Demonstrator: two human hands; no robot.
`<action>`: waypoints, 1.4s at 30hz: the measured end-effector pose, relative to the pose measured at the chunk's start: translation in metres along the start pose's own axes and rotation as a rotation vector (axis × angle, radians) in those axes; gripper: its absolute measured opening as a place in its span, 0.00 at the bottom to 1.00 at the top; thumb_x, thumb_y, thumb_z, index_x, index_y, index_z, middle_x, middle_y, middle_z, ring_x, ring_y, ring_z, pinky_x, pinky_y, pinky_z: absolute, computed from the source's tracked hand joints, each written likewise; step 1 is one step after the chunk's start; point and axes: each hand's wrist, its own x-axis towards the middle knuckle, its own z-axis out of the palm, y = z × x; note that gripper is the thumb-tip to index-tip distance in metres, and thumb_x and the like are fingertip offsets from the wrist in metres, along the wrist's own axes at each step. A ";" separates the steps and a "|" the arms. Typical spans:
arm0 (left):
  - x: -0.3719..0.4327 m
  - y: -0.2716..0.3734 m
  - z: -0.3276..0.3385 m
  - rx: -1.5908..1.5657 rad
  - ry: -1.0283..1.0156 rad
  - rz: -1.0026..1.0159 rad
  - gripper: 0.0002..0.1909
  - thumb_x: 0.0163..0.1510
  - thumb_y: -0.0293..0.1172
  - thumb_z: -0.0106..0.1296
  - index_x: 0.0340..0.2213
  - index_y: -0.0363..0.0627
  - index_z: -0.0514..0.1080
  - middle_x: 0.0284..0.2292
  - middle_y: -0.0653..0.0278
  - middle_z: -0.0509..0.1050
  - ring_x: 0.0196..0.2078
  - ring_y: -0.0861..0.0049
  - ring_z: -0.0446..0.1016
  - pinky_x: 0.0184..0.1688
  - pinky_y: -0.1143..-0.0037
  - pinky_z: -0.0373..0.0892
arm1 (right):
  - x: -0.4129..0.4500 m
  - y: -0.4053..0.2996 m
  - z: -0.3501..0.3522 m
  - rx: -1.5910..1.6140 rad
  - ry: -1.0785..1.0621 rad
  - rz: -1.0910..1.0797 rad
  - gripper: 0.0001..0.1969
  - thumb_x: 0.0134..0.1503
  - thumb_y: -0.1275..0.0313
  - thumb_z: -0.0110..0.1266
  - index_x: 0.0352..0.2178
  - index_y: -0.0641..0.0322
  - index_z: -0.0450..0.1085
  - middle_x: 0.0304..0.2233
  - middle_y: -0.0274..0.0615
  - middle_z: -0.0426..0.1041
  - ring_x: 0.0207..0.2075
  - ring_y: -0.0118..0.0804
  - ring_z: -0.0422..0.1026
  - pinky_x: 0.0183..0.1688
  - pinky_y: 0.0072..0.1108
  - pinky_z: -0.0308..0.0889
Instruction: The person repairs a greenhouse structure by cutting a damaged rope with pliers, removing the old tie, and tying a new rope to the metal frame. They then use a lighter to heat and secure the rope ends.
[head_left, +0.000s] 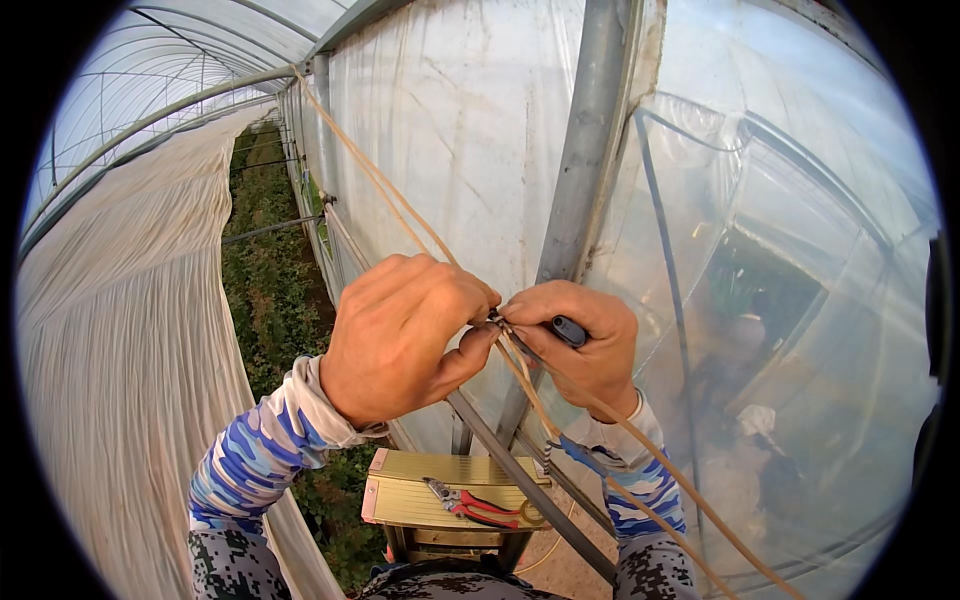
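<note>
In front of the plastic sheet wall, my left hand (409, 337) and my right hand (581, 341) meet at the fingertips around a small dark fitting (496, 318), mostly covered by the fingers. Tan cords (525, 379) run from the upper left through this spot and on to the lower right. My right hand also holds a dark handle (568, 331) between thumb and palm; the rest of that tool is hidden. Below the hands, pruning shears with red handles (484, 510) lie on the yellow top of a stepladder (420, 502).
A metal post (581, 165) rises behind the hands, and a slanting metal bar (517, 472) crosses in front of the stepladder. Pale cloth (142, 315) hangs at left beside rows of plants (270, 277). Blurred shapes show through the clear sheet at right.
</note>
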 end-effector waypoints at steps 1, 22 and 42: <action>0.000 0.000 0.000 -0.004 0.000 0.004 0.19 0.40 0.19 0.65 0.33 0.44 0.68 0.33 0.62 0.79 0.31 0.64 0.77 0.33 0.70 0.71 | 0.001 0.000 0.000 -0.032 0.000 -0.042 0.07 0.53 0.83 0.63 0.36 0.66 0.78 0.33 0.41 0.80 0.33 0.29 0.78 0.35 0.19 0.71; 0.000 -0.006 -0.004 -0.301 -0.146 -0.127 0.11 0.49 0.19 0.62 0.36 0.40 0.74 0.35 0.60 0.77 0.34 0.65 0.76 0.34 0.71 0.71 | 0.016 -0.013 -0.009 -0.150 -0.153 0.003 0.06 0.51 0.81 0.62 0.31 0.61 0.74 0.27 0.38 0.75 0.26 0.30 0.73 0.29 0.20 0.66; 0.018 -0.007 -0.002 -0.457 -0.328 -0.250 0.07 0.53 0.21 0.60 0.36 0.39 0.75 0.35 0.60 0.75 0.36 0.67 0.74 0.36 0.71 0.69 | 0.012 -0.027 -0.020 -0.466 -0.081 -0.212 0.07 0.49 0.78 0.66 0.32 0.59 0.76 0.29 0.39 0.75 0.28 0.36 0.74 0.30 0.23 0.69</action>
